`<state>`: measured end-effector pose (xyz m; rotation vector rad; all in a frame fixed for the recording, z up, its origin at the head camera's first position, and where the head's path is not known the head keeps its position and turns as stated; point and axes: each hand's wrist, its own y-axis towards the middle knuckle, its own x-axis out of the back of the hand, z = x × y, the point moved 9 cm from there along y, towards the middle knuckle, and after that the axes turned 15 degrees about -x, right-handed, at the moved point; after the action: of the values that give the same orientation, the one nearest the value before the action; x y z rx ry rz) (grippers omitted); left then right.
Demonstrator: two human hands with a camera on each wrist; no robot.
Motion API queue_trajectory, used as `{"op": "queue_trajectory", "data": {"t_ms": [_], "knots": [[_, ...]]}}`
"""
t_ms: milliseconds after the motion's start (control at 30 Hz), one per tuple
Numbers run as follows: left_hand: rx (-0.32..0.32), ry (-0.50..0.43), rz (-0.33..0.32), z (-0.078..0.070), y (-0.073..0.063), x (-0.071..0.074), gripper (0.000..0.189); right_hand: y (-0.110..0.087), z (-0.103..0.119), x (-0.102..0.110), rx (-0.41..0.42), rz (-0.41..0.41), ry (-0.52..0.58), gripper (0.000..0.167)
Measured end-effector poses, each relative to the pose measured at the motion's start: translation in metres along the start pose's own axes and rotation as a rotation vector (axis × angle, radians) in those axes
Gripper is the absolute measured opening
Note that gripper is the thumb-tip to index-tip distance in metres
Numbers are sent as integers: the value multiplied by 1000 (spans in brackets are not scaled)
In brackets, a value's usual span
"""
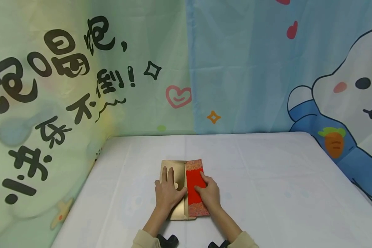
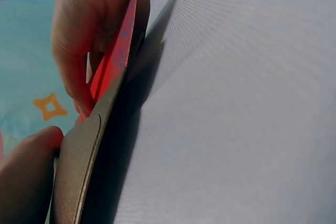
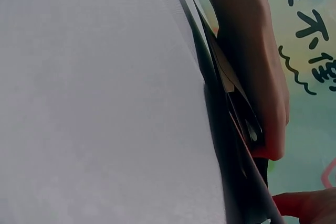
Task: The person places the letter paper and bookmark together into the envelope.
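A thin folded card piece lies on the white table, with a gold panel [image 1: 178, 167] on the left and a red panel [image 1: 194, 177], patterned at both ends, on the right. My left hand [image 1: 168, 191] rests on the gold panel with its fingers straight and its thumb toward the fold. Partly hidden beneath it is a small pale round spot. My right hand [image 1: 210, 193] pinches the red panel at its right edge, thumb on top. In the left wrist view, the red panel [image 2: 111, 66] stands tilted up from the gold part [image 2: 79, 166], whose rounded tab shows.
The white tablecloth [image 1: 276, 186] spreads around the card. Behind and to the left hangs a printed curtain [image 1: 155, 31] with lettering, hearts and a cartoon animal. Black gear [image 1: 168, 241] shows by the left sleeve [image 1: 145, 239].
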<state>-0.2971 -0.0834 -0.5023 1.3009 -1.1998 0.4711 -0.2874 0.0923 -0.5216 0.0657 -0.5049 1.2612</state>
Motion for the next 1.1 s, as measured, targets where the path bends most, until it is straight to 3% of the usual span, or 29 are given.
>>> {"op": "queue_trajectory", "data": {"t_ms": [400, 667, 1100], "knots": [[-11, -9, -21, -1, 0, 0, 77, 6, 0, 3, -8, -8, -18, 58], [4, -10, 0, 1, 1, 0, 79, 5, 1, 0, 12, -29, -16, 59], [-11, 1, 6, 1, 2, -3, 79, 13, -6, -1, -154, 21, 77, 57]]}}
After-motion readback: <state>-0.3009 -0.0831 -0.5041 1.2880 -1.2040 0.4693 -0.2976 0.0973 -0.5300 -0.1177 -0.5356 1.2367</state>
